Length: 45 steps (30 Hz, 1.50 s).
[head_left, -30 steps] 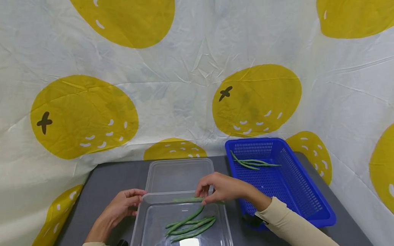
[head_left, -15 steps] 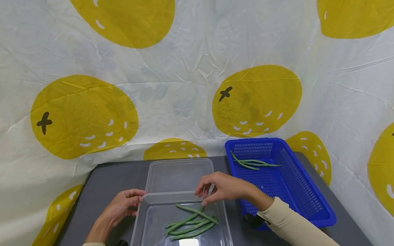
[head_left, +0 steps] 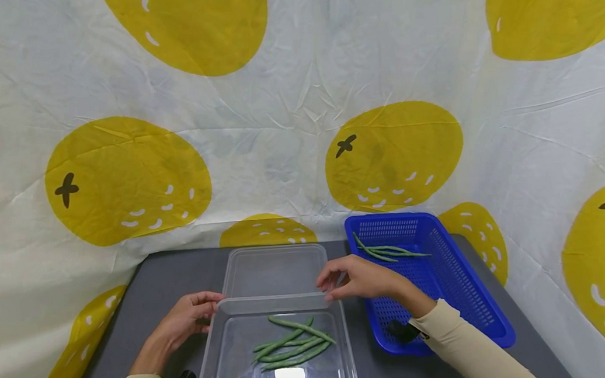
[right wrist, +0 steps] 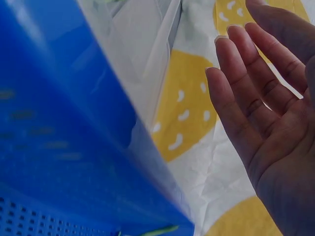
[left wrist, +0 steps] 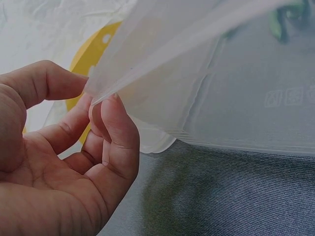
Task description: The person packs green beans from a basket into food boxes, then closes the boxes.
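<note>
A clear plastic container [head_left: 215,368] stands at the front of the table. Several green beans [head_left: 293,353] lie inside it, some crossing each other. My left hand [head_left: 187,319] pinches the container's far left corner, its thumb and fingers on the rim in the left wrist view. Over the far right corner hovers my right hand [head_left: 364,277], fingers loosely bent and holding nothing; the right wrist view shows its palm bare. To the right is a blue perforated basket [head_left: 475,294], with a few more green beans [head_left: 391,252] at its far end.
A clear lid [head_left: 276,270] lies flat behind the container. The dark grey table [head_left: 181,268] carries everything. Behind it hangs a white cloth [head_left: 268,156] with yellow fruit prints. The basket's high wall [right wrist: 113,123] is close to my right wrist.
My right hand let go of a green bean, which dropped across the others in the container. That hand then shifted right and away, toward the basket. My left hand stayed in place.
</note>
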{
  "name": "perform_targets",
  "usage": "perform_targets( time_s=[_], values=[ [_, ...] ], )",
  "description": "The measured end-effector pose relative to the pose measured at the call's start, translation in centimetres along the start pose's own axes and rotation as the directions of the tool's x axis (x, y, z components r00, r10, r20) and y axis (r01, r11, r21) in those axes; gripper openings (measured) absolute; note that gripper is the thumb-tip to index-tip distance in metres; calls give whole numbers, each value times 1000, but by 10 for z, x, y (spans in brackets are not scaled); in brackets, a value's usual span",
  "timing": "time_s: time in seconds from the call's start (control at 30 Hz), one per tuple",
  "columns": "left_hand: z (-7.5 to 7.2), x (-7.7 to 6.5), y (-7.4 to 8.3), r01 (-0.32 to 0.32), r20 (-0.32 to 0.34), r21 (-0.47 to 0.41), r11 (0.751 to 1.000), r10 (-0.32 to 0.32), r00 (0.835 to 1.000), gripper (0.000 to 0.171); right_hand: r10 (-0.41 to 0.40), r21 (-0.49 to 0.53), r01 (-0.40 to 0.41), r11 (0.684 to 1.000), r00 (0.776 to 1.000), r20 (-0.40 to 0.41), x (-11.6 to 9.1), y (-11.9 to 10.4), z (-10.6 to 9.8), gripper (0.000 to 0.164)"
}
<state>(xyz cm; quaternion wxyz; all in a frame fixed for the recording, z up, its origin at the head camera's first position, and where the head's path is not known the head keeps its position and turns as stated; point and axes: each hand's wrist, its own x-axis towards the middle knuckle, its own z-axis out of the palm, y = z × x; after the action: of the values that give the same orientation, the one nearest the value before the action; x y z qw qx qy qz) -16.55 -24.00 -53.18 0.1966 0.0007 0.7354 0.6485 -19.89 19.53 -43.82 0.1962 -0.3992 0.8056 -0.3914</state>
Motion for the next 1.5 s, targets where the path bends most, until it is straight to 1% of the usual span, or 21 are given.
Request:
perform_targets(
  time_s=[0.2,0.4,0.6,0.83,1.3,1.37,1.5],
  values=[
    [-1,-1,-1,-3,3,-12,1000,3,1000,37,13,-16,-14,1000,999,-46,-7,6,-10,23],
    [0,0,-2,-8,2,-9,1000,9,1000,38,48,-39,-51,998,995,-93,-15,16,-18,20],
    [0,0,-2,-12,4,-2,1000,12,1000,39,35,-64,-45,997,988,-149,-22,27,-27,20],
    [-1,1,-1,-13,-1,10,1000,13,1000,38,40,-87,-59,994,977,-208,-28,43,-35,20],
    [-1,3,-1,-16,0,21,1000,16,1000,39,86,-56,-103,993,963,-256,-40,69,-52,21],
    [-1,3,0,-17,3,19,1000,17,1000,39,106,-32,-119,992,959,-264,-42,72,-55,23],
    [0,2,0,-15,3,19,1000,15,1000,37,145,-3,-153,988,942,-301,-47,79,-61,25]
  ],
)
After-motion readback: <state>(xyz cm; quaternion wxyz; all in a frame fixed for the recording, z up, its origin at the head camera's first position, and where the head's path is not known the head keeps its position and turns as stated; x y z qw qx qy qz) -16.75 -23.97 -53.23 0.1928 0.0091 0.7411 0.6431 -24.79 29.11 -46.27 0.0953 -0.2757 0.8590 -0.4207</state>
